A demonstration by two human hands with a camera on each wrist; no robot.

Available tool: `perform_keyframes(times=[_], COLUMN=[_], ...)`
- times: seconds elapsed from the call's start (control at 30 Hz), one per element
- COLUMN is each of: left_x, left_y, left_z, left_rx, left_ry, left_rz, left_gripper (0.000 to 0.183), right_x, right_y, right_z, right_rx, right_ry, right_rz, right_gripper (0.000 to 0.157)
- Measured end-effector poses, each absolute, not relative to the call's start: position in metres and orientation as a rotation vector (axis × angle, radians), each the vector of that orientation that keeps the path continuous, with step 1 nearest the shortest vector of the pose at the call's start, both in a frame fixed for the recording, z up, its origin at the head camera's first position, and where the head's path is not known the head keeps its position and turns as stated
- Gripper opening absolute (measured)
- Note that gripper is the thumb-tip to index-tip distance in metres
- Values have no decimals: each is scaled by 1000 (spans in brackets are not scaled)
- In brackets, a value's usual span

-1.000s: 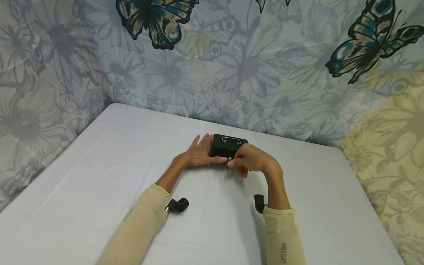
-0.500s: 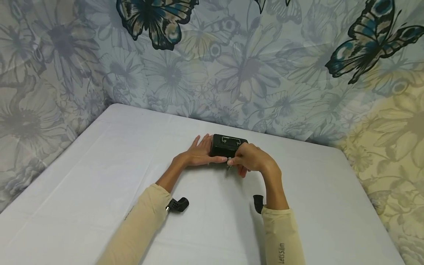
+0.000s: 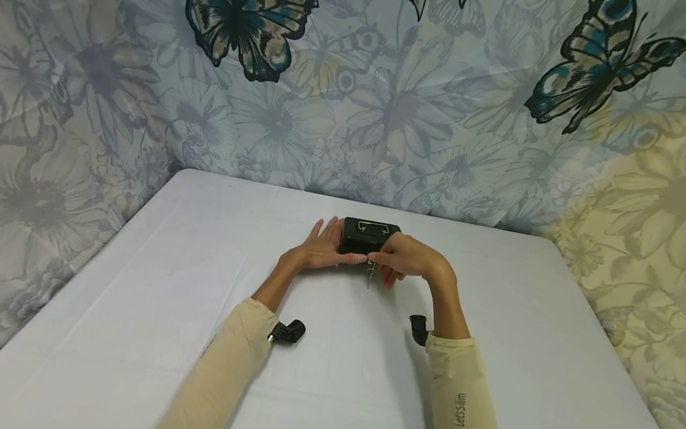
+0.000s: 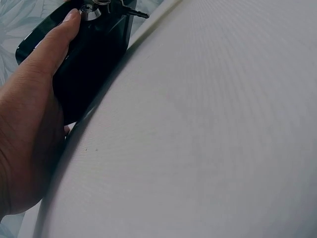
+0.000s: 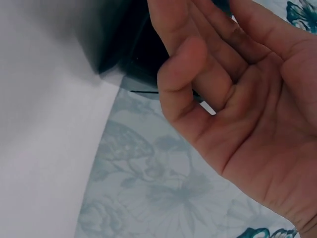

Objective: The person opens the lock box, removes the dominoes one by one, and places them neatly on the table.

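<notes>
A small black cash box [image 3: 360,243] with a wire handle [image 3: 374,224] on its lid stands near the far side of the table. My left hand [image 3: 321,249] rests flat against its left end, fingers straight, the thumb reaching along the front to the lock [image 4: 90,13]. At that lock, my right hand [image 3: 409,257] pinches a key between thumb and forefinger; the fingertips largely cover it. A second key [image 3: 370,275] dangles below them. In the right wrist view, the other fingers of the right hand curl loosely beside the box, and the pinch itself is hidden.
A white cloth covers the table [image 3: 214,238]. Its far edge meets a wall hanging [image 3: 402,113] printed with flowers and butterflies. Black wrist-camera mounts [image 3: 289,331] stick out from both sleeves.
The right thumb and forefinger have shifted slightly at the lock, and the dangling key now shows more clearly below them. The left hand and the cash box stay in place.
</notes>
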State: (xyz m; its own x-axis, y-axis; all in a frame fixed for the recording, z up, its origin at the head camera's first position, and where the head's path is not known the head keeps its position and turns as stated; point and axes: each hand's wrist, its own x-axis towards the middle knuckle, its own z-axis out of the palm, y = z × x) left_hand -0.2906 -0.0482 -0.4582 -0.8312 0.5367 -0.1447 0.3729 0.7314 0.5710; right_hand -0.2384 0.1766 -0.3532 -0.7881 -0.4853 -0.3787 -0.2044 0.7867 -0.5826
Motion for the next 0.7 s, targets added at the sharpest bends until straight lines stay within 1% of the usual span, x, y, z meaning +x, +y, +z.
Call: perform_keyframes(times=[0.13, 0.4, 0.57, 0.7], left_x=[-291, -289, -288, -291], left_y=[-48, -47, -47, -47], left_z=[-458, -457, -454, -459], left_rx=[710, 701, 709, 706], left_ry=[2636, 2636, 2649, 2658], left_rz=[779, 792, 778, 780], left_gripper=[125, 125, 122, 124], right_x=[-238, -237, -238, -237], right_y=[175, 177, 179, 180], right_z=[-355, -359, -365, -371], right_rx=[-472, -422, -390, -335], right_ry=[2402, 2311, 2278, 2222], right_rz=[-730, -763, -753, -847], right_gripper=[37, 34, 34, 35])
